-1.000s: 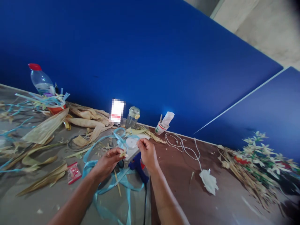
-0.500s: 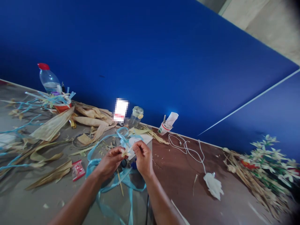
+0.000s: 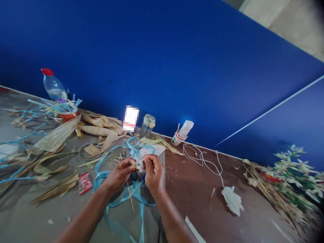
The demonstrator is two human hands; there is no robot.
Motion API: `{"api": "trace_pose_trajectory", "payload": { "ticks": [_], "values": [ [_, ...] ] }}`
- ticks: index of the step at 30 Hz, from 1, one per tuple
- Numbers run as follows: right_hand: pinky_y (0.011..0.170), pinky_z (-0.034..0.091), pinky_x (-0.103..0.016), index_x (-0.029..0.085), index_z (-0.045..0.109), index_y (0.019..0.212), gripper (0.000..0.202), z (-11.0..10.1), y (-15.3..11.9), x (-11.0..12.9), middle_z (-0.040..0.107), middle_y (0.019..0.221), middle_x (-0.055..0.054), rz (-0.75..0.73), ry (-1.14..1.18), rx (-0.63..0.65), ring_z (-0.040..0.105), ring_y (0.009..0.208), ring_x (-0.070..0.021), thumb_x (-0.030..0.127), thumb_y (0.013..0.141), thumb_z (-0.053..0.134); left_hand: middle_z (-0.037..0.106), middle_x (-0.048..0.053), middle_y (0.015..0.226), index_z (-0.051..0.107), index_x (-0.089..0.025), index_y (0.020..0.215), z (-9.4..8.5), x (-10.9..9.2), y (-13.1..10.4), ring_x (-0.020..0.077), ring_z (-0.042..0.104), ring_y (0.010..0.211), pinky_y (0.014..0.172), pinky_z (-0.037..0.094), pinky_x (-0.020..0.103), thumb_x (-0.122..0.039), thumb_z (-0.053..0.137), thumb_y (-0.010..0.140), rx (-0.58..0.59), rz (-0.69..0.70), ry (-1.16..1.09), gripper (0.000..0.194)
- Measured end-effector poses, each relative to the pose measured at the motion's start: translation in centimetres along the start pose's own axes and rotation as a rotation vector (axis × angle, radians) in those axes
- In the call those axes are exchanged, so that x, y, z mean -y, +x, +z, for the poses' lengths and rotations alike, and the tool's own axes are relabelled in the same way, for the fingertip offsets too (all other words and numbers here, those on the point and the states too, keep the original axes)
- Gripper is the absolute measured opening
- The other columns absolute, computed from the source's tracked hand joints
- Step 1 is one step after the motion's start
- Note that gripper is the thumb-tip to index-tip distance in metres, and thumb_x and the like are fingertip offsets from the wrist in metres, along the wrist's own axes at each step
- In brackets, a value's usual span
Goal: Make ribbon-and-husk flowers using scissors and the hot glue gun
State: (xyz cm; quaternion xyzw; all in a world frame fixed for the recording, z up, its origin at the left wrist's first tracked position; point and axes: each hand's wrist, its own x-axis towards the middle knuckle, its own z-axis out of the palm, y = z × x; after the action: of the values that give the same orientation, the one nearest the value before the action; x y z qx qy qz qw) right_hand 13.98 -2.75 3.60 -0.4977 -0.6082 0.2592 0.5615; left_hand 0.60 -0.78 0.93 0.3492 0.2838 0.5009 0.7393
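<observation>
My left hand (image 3: 118, 174) is closed in a pinch on a small pale flower (image 3: 136, 164) that looks made of dried husk. Close against its right side, my right hand (image 3: 155, 174) pinches with thumb and forefinger; what lies between those fingertips is too small to make out. Light blue ribbon (image 3: 101, 174) loops behind and below both hands. Under them lie a thin wooden stick (image 3: 131, 199) and a dark ring-shaped handle (image 3: 134, 175), partly hidden. A white sheet or box top (image 3: 159, 149) shows just beyond my fingers.
Dried corn husks (image 3: 101, 130) and a red wrapper (image 3: 85, 184) lie to the left. Along the blue partition stand a bottle (image 3: 53, 86), a bright blurred screen (image 3: 131, 118), a jar (image 3: 147, 126) and a paper cup (image 3: 178, 138). A white cable (image 3: 217, 165) and white flowers (image 3: 293, 165) lie right.
My right hand's fingertips have come closer to the flower, and the flower has turned slightly in my left fingers. The view has shifted a little; the table things are unmoved.
</observation>
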Motion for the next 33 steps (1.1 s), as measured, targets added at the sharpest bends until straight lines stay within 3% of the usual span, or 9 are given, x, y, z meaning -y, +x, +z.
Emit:
{"api": "trace_pose_trajectory", "payload": {
  "ticks": [8, 24, 33],
  "values": [
    [0.066, 0.045, -0.027, 0.020, 0.058, 0.084, 0.017, 0.1, -0.3, -0.4, 0.060, 0.075, -0.003, -0.129, 0.012, -0.001, 0.056, 0.066, -0.0138, 0.023, 0.090, 0.043, 0.063, 0.002, 0.066, 0.068, -0.017, 0.064, 0.1, 0.1, -0.1, 0.0144, 0.056, 0.068, 0.070, 0.042, 0.026, -0.032, 0.082, 0.058, 0.010, -0.002, 0.017, 0.021],
    [0.064, 0.044, -0.026, 0.020, 0.059, 0.081, 0.021, 1.0, -1.3, -1.1, 0.061, 0.075, -0.003, -0.036, -0.052, -0.034, 0.055, 0.066, -0.0144, 0.028, 0.091, 0.041, 0.063, 0.000, 0.065, 0.067, -0.016, 0.062, -0.2, 0.5, 0.1, 0.0123, 0.054, 0.066, 0.068, 0.041, 0.023, -0.028, 0.080, 0.062, -0.032, 0.025, 0.036, 0.017],
    [0.071, 0.046, -0.027, 0.020, 0.056, 0.081, 0.020, 0.8, -1.1, -0.7, 0.062, 0.079, -0.003, -0.074, 0.001, -0.040, 0.059, 0.075, -0.0159, 0.027, 0.091, 0.041, 0.062, 0.001, 0.064, 0.067, -0.016, 0.063, -0.4, 0.6, 0.2, 0.0126, 0.055, 0.066, 0.067, 0.041, 0.024, -0.031, 0.080, 0.061, -0.052, 0.033, 0.053, 0.020]
  ]
}}
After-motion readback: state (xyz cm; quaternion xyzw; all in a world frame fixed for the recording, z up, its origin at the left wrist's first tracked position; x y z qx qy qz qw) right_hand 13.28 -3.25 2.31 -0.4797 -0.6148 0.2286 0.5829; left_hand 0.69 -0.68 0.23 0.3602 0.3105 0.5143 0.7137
